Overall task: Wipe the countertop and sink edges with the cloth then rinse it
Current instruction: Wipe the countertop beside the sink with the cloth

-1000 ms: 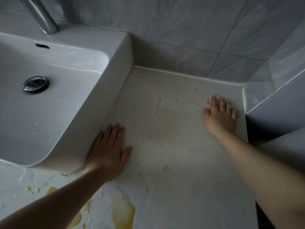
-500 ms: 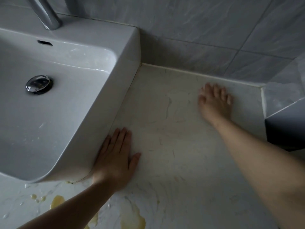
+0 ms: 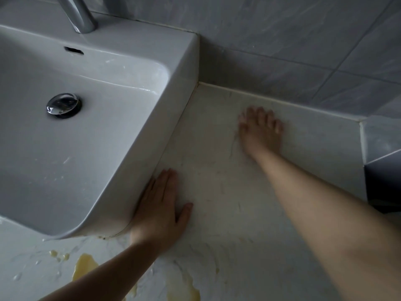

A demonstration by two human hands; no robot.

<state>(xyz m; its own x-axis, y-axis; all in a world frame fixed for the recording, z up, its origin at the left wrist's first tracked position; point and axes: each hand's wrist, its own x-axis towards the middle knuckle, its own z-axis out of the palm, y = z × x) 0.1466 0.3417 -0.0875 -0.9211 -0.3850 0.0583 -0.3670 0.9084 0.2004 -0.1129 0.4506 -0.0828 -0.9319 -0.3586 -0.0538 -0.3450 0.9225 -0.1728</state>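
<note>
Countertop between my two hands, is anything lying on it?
No. In the head view, the countertop between the left hand and the right hand is bare, only faintly stained.

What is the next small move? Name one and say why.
Probably lift the right hand off the countertop and fetch the cloth, which is not in view. Both hands lie flat and bare, the left hand against the sink wall. A yellow spill sits unwiped at the near edge, below the left hand.
</note>
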